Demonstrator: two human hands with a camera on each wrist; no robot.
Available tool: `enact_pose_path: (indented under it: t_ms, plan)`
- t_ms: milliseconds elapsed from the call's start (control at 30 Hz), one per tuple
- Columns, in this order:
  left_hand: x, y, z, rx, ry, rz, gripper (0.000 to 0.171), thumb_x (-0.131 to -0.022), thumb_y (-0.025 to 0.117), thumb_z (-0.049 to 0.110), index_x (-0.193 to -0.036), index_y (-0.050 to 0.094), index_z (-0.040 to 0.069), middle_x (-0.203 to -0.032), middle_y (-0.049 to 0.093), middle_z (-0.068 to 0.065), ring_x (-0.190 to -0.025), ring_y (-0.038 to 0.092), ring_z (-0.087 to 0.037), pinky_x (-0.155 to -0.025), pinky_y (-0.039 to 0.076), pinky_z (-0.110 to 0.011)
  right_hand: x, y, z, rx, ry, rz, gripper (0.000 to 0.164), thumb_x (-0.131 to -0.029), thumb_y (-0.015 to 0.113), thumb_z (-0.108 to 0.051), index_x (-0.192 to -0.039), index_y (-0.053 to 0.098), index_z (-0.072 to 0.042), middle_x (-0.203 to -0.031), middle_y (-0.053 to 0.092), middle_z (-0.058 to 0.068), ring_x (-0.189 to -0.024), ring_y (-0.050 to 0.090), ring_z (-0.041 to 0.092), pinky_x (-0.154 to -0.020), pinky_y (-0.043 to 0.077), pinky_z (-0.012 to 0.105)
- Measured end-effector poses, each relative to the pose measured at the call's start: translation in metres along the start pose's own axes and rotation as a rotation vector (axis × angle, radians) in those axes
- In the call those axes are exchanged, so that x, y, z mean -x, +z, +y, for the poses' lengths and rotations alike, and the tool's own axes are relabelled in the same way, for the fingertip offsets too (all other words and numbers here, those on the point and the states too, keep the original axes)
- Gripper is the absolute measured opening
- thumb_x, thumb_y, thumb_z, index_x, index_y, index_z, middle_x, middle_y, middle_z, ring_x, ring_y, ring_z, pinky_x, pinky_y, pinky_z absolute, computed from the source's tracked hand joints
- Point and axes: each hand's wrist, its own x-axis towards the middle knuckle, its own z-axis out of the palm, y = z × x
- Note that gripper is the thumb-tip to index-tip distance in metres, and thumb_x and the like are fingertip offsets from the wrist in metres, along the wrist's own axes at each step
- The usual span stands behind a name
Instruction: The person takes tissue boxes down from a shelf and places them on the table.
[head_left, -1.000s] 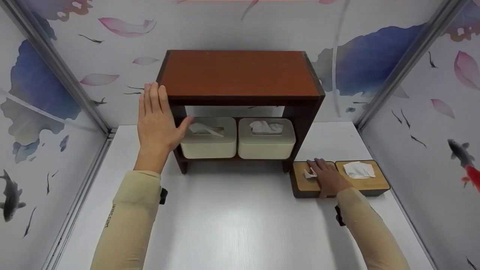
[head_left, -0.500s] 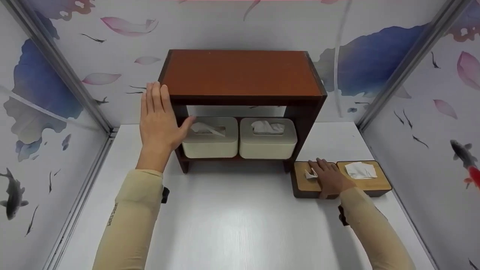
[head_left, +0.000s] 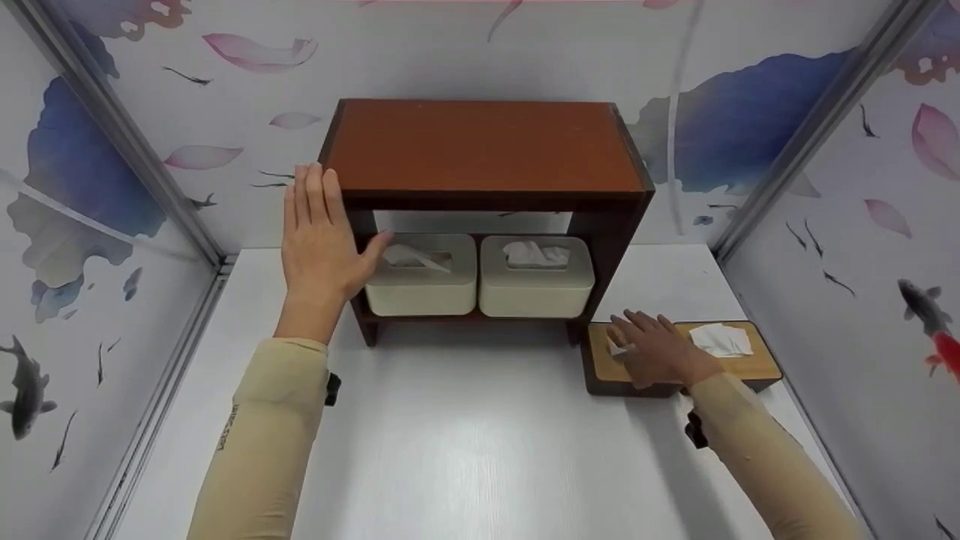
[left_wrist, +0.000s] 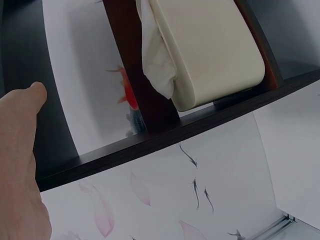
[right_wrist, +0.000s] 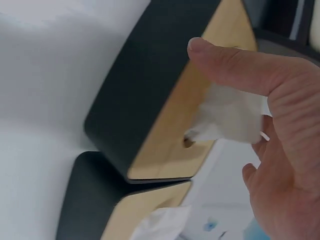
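A small brown wooden shelf (head_left: 487, 146) stands against the back wall. My left hand (head_left: 319, 244) lies along its left side, fingers straight and thumb spread toward the front; in the left wrist view only the thumb and hand edge show. Two cream tissue boxes, left (head_left: 424, 296) and right (head_left: 536, 298), sit side by side on the lower board. My right hand (head_left: 664, 354) is over a dark tissue box (right_wrist: 145, 65) with a wooden lid, its fingers spread loosely around the raised white tissue (right_wrist: 227, 115). Whether the fingers touch the lid is unclear.
A second dark, wood-lidded tissue box (head_left: 757, 365) stands right beside the first, near the right wall. The white tabletop (head_left: 465, 442) stretches in front of the shelf. Printed wall panels with metal corner rails (head_left: 810, 127) enclose three sides.
My right hand has lifted slightly and shifted right, its fingers looser over the left wood-lidded tissue box. The left hand stays against the shelf, and the boxes stay in place.
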Motion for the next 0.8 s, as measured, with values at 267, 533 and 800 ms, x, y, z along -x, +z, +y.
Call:
enact_pose_path:
  t_ms: [267, 533, 800]
  plan:
    - [0.0, 0.0, 0.0, -0.019, 0.0, -0.007, 0.103, -0.092, 0.04, 0.069, -0.154, -0.011, 0.004, -0.162, -0.01, -0.018, -0.152, -0.011, -0.032, -0.125, -0.003, -0.045, 0.008, -0.025, -0.029, -0.036, -0.121, 0.034, 0.094, -0.068, 0.088, -0.015, -0.148, 0.039, -0.007, -0.149, 0.044, 0.021, -0.138, 0.041, 0.041, -0.111, 0.031, 0.063]
    - [0.0, -0.002, 0.0, -0.02, 0.005, -0.01, 0.103, -0.093, 0.039, 0.069, -0.154, -0.012, 0.004, -0.162, -0.011, -0.018, -0.152, -0.012, -0.032, -0.125, -0.002, -0.046, 0.007, -0.036, -0.066, 0.021, -0.226, 0.061, 0.079, -0.072, 0.082, -0.017, -0.142, 0.047, -0.005, -0.134, 0.057, 0.018, -0.124, 0.055, 0.034, -0.103, 0.047, 0.047]
    - [-0.001, 0.0, 0.0, -0.012, 0.002, -0.008, 0.105, -0.092, 0.043, 0.068, -0.154, -0.011, 0.004, -0.162, -0.01, -0.018, -0.152, -0.012, -0.032, -0.125, -0.002, -0.046, 0.009, -0.057, -0.098, -0.034, -0.255, 0.074, 0.077, -0.074, 0.081, -0.018, -0.144, 0.049, -0.016, -0.14, 0.055, 0.011, -0.129, 0.053, 0.031, -0.105, 0.045, 0.049]
